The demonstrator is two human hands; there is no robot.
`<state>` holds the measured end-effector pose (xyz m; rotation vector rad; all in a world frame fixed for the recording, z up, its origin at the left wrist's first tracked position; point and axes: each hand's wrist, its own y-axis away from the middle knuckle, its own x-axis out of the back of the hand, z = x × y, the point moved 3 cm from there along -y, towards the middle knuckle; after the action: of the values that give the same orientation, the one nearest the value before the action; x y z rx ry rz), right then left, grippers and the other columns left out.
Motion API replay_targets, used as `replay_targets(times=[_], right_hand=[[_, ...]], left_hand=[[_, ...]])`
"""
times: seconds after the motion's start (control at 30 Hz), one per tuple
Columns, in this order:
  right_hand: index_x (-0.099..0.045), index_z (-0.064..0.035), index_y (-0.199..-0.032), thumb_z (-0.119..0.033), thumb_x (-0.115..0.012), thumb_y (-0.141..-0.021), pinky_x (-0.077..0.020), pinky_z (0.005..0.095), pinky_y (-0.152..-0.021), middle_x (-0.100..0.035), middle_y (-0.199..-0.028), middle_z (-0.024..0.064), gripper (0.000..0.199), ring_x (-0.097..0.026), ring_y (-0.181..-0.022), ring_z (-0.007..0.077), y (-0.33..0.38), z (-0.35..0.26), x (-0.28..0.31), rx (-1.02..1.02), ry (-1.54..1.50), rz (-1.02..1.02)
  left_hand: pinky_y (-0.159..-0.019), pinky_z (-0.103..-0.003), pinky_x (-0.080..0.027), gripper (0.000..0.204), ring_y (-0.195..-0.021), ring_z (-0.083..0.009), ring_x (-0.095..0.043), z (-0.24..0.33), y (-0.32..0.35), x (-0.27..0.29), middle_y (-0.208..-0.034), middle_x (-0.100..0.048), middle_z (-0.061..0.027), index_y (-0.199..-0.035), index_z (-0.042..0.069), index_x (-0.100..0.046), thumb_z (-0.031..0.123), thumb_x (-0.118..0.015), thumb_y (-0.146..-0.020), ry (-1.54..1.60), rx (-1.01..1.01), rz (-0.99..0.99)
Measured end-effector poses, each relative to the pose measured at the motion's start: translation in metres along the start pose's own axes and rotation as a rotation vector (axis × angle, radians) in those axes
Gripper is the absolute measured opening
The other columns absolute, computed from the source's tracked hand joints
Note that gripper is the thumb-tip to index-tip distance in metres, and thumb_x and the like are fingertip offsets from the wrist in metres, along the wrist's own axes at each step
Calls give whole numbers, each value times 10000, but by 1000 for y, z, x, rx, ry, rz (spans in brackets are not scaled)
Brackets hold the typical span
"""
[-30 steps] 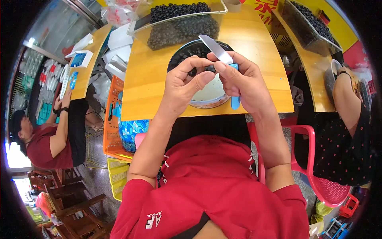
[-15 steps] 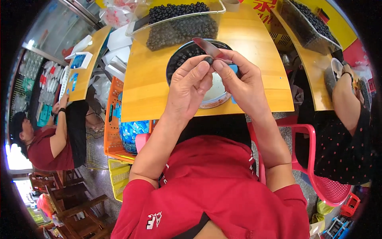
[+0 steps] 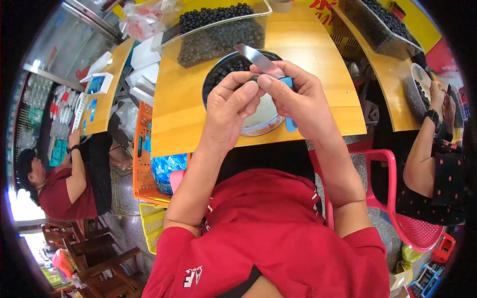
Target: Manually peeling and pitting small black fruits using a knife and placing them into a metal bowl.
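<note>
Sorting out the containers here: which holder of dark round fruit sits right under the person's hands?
The round black-rimmed bowl, under both hands; the two clear rectangular trays lie farther off.

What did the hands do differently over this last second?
The knife stayed gripped in the right hand, its blade dipping lower and then lifting again, pointing up-left. The left hand keeps pinching something small at the blade. The bowl and the tray of dark berries have not moved.

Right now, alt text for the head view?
A person in a red shirt holds a blue-handled knife in the right hand, with the left hand pinching a small dark item at the blade, above a round bowl on a yellow table.
</note>
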<state>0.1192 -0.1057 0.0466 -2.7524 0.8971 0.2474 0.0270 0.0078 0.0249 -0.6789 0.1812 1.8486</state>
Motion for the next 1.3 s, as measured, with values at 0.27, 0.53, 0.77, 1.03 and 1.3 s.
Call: replay_targets(times=[0.27, 0.53, 0.77, 1.03, 1.3], right_hand=[[-633, -18, -1149, -158, -623, -928, -241, 169, -433, -602, -749, -26, 262, -364, -511, -16, 0, -1, 0, -54, -120, -38], [-598, 9, -1188, -186, -521, -989, -285, 168, -457, -589, -734, -24, 289, -387, -532, 3, 2, -2, -11, 223, 41, -9], [-609, -21, -1200, -202, -490, -1005, -286, 161, -460, -557, -690, -31, 292, -377, -530, 0, -1, 0, -3, 191, 147, 20], [-616, -15, -1193, -203, -477, -1008, -242, 156, -450, -557, -695, -18, 298, -336, -493, -5, -3, -24, 22, 161, 21, 168], [-600, 1, -1207, -200, -470, -1010, -234, 159, -451, -545, -701, -14, 310, -326, -493, -1, -2, -25, 28, 143, 65, 200]], left_hand=[[-549, -195, -344, 246, -638, -82, -459, 0, 1, 9, -812, -610, -45, -1108, 24, -618, 188, -605, -925, -75, -45, 6], [-674, -226, -451, 255, -575, -75, -421, -3, -3, -5, -627, -466, 41, -1075, 43, -646, 243, -642, -916, 317, 54, 21], [-624, -248, -423, 257, -580, -94, -440, -2, -5, -4, -664, -492, 24, -1043, 33, -638, 264, -618, -930, 315, 23, -16], [-461, -200, -323, 260, -547, -97, -451, 8, -40, 29, -752, -552, -33, -856, 25, -626, 280, -613, -903, 288, 348, 109], [-709, -433, -505, 219, -850, -323, -660, -29, -54, 3, -855, -672, -171, -970, 69, -674, 165, -665, -773, -1480, 114, -550]])
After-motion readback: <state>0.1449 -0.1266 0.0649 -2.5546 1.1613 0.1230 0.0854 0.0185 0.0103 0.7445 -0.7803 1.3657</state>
